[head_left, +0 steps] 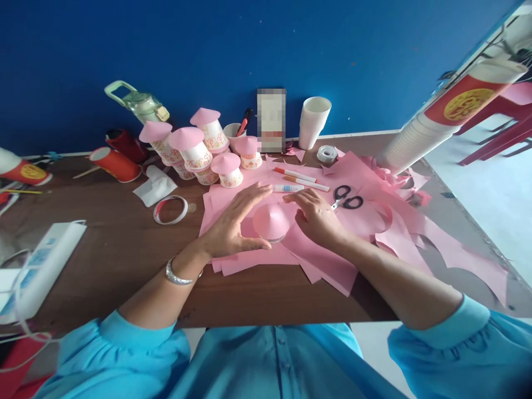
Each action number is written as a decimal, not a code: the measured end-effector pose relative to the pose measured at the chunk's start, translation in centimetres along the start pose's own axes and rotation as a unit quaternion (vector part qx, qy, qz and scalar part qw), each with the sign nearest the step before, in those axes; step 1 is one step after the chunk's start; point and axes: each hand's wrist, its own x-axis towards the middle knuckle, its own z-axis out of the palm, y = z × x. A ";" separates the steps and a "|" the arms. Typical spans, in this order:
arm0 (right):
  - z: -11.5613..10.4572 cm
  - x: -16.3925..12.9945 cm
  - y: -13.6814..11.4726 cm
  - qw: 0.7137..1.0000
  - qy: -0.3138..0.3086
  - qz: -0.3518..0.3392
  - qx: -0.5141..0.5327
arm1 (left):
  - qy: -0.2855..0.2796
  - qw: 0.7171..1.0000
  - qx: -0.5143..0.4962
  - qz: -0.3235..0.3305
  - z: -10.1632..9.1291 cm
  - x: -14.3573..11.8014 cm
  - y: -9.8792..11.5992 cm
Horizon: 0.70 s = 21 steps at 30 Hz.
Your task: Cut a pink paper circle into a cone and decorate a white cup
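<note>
My left hand (233,224) is spread wide, fingers curved beside the pink paper cone (271,220), thumb near its base. My right hand (318,216) lies loosely open against the cone's other side. The cone sits on pink paper sheets (324,260) on a brown table (120,244); scissors (347,198) lie just beyond, blue wall (249,50) behind.

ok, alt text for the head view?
Two hands, left hand and right hand, cup a pink paper cone capping a small cup on pink paper sheets spread over a brown table. Scissors, markers and finished pink-roofed cups lie beyond.
</note>
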 end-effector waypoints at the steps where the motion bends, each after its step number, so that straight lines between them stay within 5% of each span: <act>1: 0.0 -0.1 -0.1 0.999 -0.029 -0.015 -0.021 | -0.003 1.000 0.008 0.016 0.0 0.2 0.2; 4: 0.0 -0.7 -0.8 0.992 -0.102 -0.049 -0.048 | -0.006 0.998 0.039 0.040 0.6 0.5 0.5; 8: 0.2 -1.2 -1.6 0.991 -0.125 -0.055 -0.009 | -0.004 0.997 0.063 0.041 1.5 0.5 0.6; 21: 4.1 -1.2 -1.4 0.998 -0.058 -0.037 0.012 | -0.042 0.999 -0.015 0.027 1.3 2.0 0.7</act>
